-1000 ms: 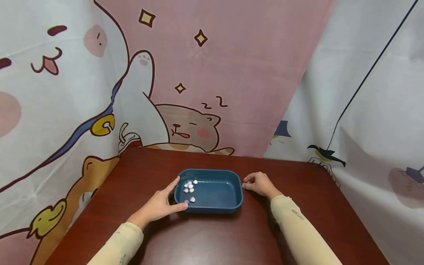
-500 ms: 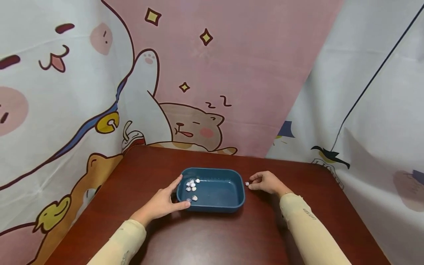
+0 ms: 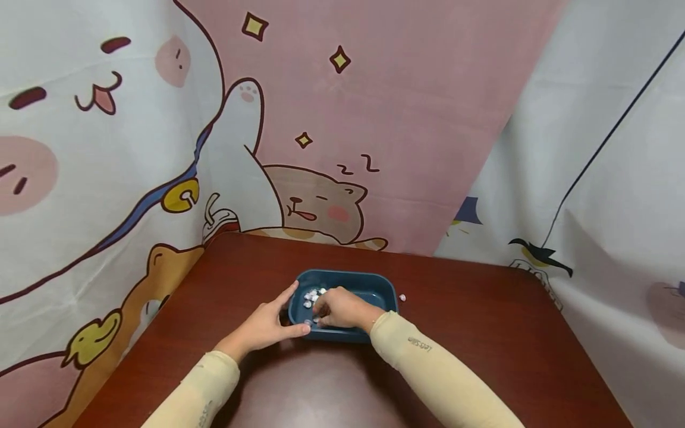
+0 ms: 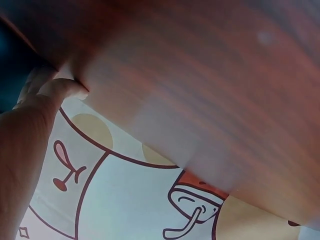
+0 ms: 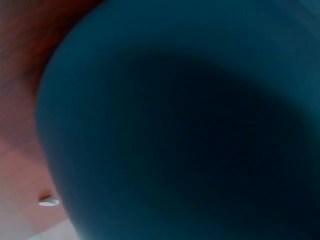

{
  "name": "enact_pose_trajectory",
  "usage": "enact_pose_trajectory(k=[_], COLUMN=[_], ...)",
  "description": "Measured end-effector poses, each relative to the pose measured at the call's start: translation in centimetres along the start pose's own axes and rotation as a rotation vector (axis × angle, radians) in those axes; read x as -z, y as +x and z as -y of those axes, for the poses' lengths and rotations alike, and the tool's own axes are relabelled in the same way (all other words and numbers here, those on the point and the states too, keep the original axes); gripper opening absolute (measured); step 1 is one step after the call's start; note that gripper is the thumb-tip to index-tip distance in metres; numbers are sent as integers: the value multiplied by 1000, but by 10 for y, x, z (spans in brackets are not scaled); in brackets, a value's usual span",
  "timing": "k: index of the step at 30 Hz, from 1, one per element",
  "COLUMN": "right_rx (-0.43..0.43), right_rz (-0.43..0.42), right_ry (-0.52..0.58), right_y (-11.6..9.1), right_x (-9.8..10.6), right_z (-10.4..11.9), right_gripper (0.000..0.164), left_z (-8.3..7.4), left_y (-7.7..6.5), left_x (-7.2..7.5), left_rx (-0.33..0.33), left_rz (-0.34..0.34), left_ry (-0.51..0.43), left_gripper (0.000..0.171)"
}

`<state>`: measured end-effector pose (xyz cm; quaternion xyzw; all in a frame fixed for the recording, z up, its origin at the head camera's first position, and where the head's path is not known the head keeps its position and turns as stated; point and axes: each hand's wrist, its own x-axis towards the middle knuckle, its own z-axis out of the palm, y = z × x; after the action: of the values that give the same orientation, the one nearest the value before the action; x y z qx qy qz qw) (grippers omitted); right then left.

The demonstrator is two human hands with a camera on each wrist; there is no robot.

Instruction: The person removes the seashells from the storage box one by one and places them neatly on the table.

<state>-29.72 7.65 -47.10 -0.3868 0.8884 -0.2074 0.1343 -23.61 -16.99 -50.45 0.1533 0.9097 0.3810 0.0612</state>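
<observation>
A dark blue rectangular tray (image 3: 385, 291) stands on the table, with several small white shell-like pieces (image 3: 307, 304) gathered at its left end. My left hand (image 3: 262, 327) grips that end, thumb on the near rim and fingers at the far left corner. In the left wrist view the left hand (image 4: 47, 97) shows beside the tray's dark edge. My right hand (image 3: 342, 308) reaches down inside the tray, thumb and forefinger around a small white shell-like piece (image 3: 316, 320). The right hand hides part of the cluster. Its own wrist view shows no fingers, just the tray wall (image 5: 65, 115).
One more white shell-like piece (image 3: 402, 298) lies on the brown table (image 3: 471, 321) just right of the tray; the right wrist view shows this loose piece (image 5: 49, 201) too. A printed cloth (image 3: 417, 119) hangs behind the table and along its sides.
My right hand has left the loose piece at the tray's right and moved left into the tray. That piece stays on the table. My left hand keeps its place on the tray.
</observation>
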Motion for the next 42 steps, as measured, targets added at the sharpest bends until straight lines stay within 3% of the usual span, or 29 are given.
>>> enact_pose_trajectory(k=[5, 12, 25, 31, 42], right_rx=[-13, 67, 50, -4, -69], right_rz=[16, 54, -63, -120, -191], right_ry=[-41, -35, -153, -194, -144], right_y=[8, 8, 11, -1, -13], right_x=[-13, -13, -26, -16, -13], right_z=[-8, -15, 1, -11, -24], right_gripper=[31, 33, 15, 19, 19], left_z=[0, 2, 0, -2, -3], left_y=[2, 0, 0, -1, -1], left_x=[-5, -2, 0, -1, -4], left_rx=[-6, 6, 6, 31, 69], left_rz=[0, -7, -9, -8, -7], left_ry=[-31, -2, 18, 0, -24], left_gripper=[111, 110, 110, 112, 111])
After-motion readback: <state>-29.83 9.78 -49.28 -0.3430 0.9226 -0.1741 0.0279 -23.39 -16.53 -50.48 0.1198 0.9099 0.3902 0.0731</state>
